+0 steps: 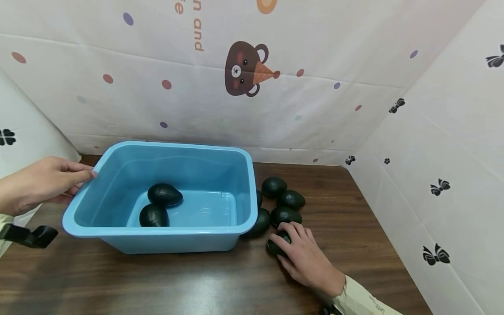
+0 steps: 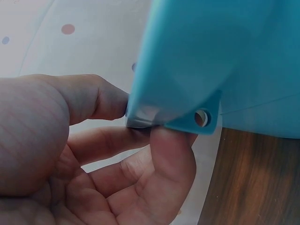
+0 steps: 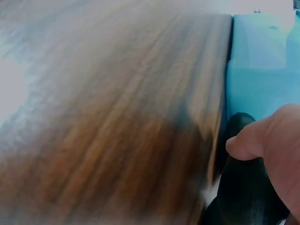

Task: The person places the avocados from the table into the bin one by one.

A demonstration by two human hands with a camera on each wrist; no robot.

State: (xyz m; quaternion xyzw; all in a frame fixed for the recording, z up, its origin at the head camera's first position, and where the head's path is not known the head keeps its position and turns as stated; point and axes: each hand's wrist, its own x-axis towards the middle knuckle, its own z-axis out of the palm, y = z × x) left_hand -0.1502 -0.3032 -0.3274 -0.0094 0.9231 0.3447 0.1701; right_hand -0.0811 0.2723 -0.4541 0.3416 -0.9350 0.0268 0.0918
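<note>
A light blue plastic tub (image 1: 173, 239) stands on the table with two dark green avocados, one (image 1: 164, 194) partly over the other (image 1: 153, 216), lying at its left inside. My left hand (image 1: 43, 183) pinches the tub's left rim; the left wrist view shows thumb above and fingers below the rim (image 2: 154, 103), beside a small holed tab (image 2: 202, 118). To the right of the tub, my right hand (image 1: 305, 258) grips an avocado (image 1: 275, 246) at the near end of a cluster. Its thumb (image 3: 253, 140) lies across the dark skin in the right wrist view.
Several more avocados (image 1: 291, 199) lie bunched against the tub's right side, some partly hidden by it. The brown wood-grain table (image 1: 189, 280) meets a white printed sheet (image 1: 197, 105) behind and another white sheet (image 1: 425, 175) with black bows on the right.
</note>
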